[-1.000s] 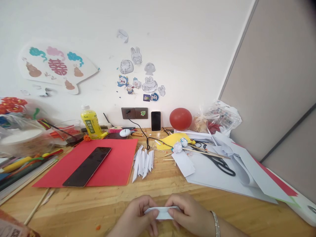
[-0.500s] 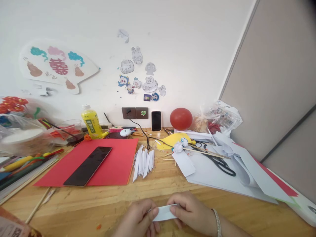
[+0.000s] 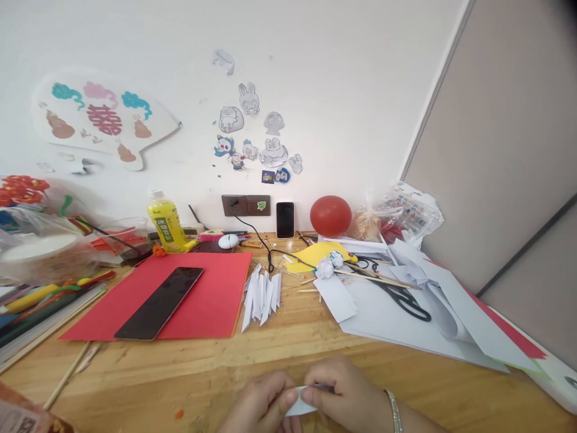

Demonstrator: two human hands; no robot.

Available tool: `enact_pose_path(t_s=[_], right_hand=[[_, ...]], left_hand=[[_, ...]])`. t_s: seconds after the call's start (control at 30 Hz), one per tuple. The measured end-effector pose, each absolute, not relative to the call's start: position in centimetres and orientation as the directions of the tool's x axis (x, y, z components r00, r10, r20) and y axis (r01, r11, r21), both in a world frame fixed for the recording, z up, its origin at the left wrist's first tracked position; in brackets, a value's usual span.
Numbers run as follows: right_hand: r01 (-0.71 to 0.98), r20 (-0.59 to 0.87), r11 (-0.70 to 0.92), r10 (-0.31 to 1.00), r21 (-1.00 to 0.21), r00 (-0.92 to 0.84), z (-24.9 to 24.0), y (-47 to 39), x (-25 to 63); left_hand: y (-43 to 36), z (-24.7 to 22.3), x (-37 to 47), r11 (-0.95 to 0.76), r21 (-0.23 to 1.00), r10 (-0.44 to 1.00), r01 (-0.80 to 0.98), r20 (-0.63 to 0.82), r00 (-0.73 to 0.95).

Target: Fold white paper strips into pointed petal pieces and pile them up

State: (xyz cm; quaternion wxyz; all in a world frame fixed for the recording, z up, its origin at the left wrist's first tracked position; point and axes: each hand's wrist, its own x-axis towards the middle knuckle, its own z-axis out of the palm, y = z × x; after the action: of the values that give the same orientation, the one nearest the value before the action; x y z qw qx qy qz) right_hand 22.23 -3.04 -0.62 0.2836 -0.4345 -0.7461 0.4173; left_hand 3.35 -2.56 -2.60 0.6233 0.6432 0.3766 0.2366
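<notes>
Six o'clock: left hand (image 3: pixel 265 398) and right hand (image 3: pixel 345 392) are pinching shut on a narrow white paper strip (image 3: pixel 297 406); probably light, easily creased, best gripped at ends.

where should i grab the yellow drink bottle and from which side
Probably around the middle of the yellow drink bottle, from the front: it stands upright with a tall body, the white wall is behind it, and the red paper in front lies flat.
</notes>
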Motion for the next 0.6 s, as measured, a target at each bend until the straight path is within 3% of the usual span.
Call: enact_pose_path(t_s=[0.2, 0.6], right_hand=[[0.441, 0.082, 0.292, 0.897, -0.849, -0.435, -0.6, -3.0, 22.2], [0.416, -0.015, 0.203, 0.886, -0.887, -0.463, -0.2, -3.0, 22.3]], left_hand=[[-2.3, -2.7, 3.7, 0.198, 0.972, 0.768, 0.123, -0.232, 0.597], [-2.2, -1.8, 3.2, 0.197, 0.967, 0.734, 0.163, -0.256, 0.629]])
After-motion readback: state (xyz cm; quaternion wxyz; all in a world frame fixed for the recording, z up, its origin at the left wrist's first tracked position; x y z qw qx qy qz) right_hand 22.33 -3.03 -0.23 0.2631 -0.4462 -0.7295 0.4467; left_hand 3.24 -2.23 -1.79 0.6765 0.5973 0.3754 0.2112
